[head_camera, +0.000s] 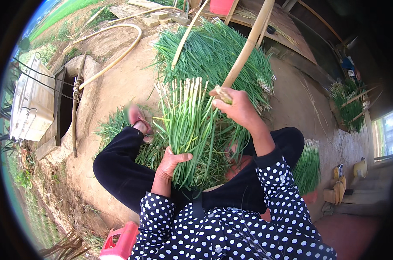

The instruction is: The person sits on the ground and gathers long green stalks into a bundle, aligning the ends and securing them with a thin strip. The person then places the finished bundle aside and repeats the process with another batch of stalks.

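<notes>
My left hand (pixel 171 162) grips a bundle of green garlic chives (pixel 186 120) near its leafy lower part, thumb across the front. The pale stem ends point away from me and fan out unevenly. At the bundle's upper right, my right hand (pixel 237 105) pinches a short tan, fibrous-looking piece (pixel 223 95), too blurred to name exactly. Its fingers are beside the stem ends, close to a green stalk at the bundle's edge. Loose trimmed leaves (pixel 212 165) lie between my crossed legs, partly hidden by the bundle.
A large chive heap (pixel 209 48) lies ahead, with a bamboo pole (pixel 248 45) slanting over it. Another upright bunch (pixel 308 165) is at my right. A red plastic stool (pixel 122 240) is behind left; a yellow hose (pixel 118 61) curves across the ground.
</notes>
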{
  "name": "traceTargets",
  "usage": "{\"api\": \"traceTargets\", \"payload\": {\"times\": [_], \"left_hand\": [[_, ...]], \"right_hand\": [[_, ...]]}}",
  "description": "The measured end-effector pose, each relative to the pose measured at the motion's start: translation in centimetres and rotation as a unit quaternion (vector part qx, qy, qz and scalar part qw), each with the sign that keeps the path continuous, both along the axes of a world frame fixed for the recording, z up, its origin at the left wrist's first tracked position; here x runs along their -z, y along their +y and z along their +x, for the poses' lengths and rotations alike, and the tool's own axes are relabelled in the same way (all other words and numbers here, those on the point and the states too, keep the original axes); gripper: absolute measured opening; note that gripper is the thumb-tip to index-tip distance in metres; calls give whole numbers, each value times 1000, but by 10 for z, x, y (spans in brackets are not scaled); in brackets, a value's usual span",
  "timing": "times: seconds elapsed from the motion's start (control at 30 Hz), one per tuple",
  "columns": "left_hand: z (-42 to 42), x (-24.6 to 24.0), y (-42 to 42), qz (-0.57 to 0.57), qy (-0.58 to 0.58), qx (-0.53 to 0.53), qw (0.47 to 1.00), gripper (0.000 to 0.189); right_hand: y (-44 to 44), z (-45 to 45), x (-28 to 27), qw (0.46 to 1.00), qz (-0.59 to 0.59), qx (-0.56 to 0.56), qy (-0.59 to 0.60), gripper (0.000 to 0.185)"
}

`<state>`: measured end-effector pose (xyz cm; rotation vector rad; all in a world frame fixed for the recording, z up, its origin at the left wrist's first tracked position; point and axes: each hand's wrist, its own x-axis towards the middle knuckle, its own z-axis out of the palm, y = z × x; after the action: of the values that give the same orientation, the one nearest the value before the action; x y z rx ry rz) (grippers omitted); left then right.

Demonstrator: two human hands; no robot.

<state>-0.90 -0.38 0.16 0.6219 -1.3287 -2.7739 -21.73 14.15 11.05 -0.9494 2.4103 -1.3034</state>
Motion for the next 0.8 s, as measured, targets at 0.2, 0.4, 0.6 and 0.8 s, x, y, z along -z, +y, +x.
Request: {"api": "traceTargets", "payload": {"times": [0.2,0.4,0.6,0.8], "left_hand": [[3,6,-1,20,0,34,999,64],[1,10,-2,35,-5,24,999,65],[1,12,-8,126,17,-45,991,61],[0,14,-10,148,32,-85,985,57]], "right_hand": [[-22,-5,21,955,174,-73,231,16],[-9,-26,29,982,-53,166,-77,15],[65,-53,3,908,-198,354,-102,15],[87,19,45,910,305,-229,-165,25]]}}
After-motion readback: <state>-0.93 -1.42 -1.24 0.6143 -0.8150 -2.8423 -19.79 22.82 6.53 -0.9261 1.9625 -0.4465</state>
